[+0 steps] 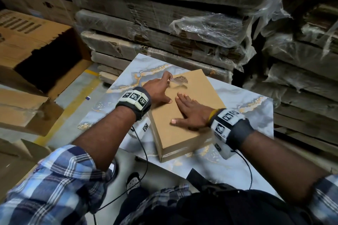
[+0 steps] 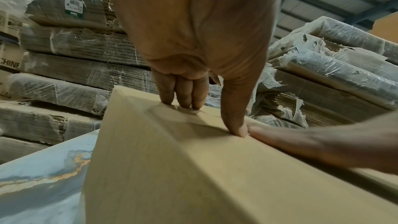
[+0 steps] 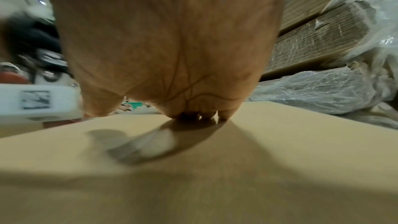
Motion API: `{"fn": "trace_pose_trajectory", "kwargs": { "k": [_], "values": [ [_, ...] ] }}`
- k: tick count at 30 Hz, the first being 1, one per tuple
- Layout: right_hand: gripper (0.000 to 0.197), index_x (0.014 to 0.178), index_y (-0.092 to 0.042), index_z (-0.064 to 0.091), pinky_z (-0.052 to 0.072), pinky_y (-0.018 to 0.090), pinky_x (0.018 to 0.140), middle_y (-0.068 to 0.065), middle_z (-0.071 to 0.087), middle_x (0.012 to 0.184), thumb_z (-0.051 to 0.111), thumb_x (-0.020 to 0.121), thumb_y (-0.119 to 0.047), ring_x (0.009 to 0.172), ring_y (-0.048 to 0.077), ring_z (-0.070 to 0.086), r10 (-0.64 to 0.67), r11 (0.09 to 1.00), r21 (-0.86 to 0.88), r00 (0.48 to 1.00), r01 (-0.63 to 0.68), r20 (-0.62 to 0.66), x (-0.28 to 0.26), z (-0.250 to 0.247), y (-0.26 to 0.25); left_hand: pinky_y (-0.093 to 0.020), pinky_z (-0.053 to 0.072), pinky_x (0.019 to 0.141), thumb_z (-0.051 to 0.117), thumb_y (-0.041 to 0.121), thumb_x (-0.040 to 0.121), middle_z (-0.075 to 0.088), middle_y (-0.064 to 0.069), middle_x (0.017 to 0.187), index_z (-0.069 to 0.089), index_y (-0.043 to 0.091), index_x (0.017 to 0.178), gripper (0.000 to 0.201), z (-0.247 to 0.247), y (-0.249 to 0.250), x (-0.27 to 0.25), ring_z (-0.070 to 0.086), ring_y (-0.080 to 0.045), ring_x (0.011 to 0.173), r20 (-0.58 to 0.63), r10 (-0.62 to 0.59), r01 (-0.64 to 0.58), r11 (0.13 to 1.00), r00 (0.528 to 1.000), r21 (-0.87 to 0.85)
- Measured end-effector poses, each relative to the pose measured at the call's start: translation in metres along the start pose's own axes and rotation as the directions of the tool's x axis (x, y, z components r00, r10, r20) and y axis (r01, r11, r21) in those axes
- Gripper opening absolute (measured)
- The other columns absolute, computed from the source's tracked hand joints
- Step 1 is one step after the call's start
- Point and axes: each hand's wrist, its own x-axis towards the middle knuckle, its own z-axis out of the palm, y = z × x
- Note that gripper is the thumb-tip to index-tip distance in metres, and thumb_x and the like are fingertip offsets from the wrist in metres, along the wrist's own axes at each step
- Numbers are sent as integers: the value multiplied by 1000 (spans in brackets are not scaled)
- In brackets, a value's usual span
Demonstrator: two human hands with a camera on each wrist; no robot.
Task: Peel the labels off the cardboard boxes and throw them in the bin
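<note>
A flat brown cardboard box (image 1: pixel 182 129) lies on a marbled blue-grey slab (image 1: pixel 247 100). Near its far corner a curled, printed label (image 1: pixel 181 80) stands lifted off the top. My left hand (image 1: pixel 159 89) pinches the label's left edge with raised fingertips, while its thumb (image 2: pixel 234 117) presses on the box (image 2: pixel 172 168). The label itself is hidden in the left wrist view. My right hand (image 1: pixel 190 115) lies flat on the middle of the box, fingers straight. In the right wrist view the palm (image 3: pixel 168 48) and fingertips press on the box top (image 3: pixel 280 159).
A large open cardboard carton (image 1: pixel 45 56) stands at the left, over a floor with a yellow line (image 1: pixel 73 104). Stacks of plastic-wrapped flattened cardboard (image 1: pixel 164 33) wall in the back and right (image 1: pixel 301 78). Cables hang from both wrist cameras.
</note>
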Motion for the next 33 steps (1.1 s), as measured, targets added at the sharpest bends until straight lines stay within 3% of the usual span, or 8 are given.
{"fn": "trace_pose_trajectory", "kwargs": {
  "k": [5,11,17,20,23,29,33],
  "values": [
    [92,157,-20,-17,-2,44,125,-1,-29,161,27,94,-71,152,16,-15,-97,995,-21,992,99,86,-31,6,16,-32,38,64,82,33,77,51,0,94,27,16,131,78,3,-3,-1,50,-26,76,-10,-7,7,1000,1000,-11],
    [98,157,-14,-15,-1,45,125,8,-26,163,28,93,-75,153,25,-14,58,998,-37,998,-59,-17,13,-12,10,-31,36,67,83,31,77,49,0,97,27,15,134,82,-1,0,1,48,-26,80,-12,-4,4,1000,1000,-4],
    [94,157,-18,-17,-2,39,124,2,-29,161,28,95,-72,151,17,-16,-71,997,-39,997,72,8,-34,25,8,-31,34,64,81,31,79,46,-1,94,27,14,132,78,4,-4,-2,47,-26,77,-21,-3,3,1000,1000,-13],
    [88,158,-18,-14,-1,42,123,3,-25,163,25,98,-68,153,21,-11,17,1000,0,1000,-17,-23,-12,6,17,-32,36,66,82,30,78,49,-1,97,28,15,131,78,4,-2,1,47,-26,79,-12,-10,10,1000,1000,-18],
    [94,158,-12,-12,1,45,124,8,-25,163,26,95,-72,153,26,-12,154,987,51,985,-151,-73,17,-12,14,-34,41,69,84,33,74,63,-10,108,27,19,129,81,3,-3,3,51,-28,80,-2,-23,23,1000,1000,-11],
    [95,157,-14,-16,0,42,125,6,-29,161,29,96,-72,152,22,-16,-47,999,-5,999,47,-11,-31,23,1,-34,43,67,83,34,75,64,-11,117,27,17,129,80,7,-7,1,52,-28,80,-12,-16,16,1000,1000,-1],
    [88,158,-18,-14,0,42,124,3,-25,163,25,98,-68,153,22,-11,-3,1000,-9,1000,3,-28,-16,7,16,-33,39,65,83,33,76,64,-13,111,27,18,128,79,6,-5,3,53,-28,78,-6,-19,19,1000,1000,2]
  ]
}}
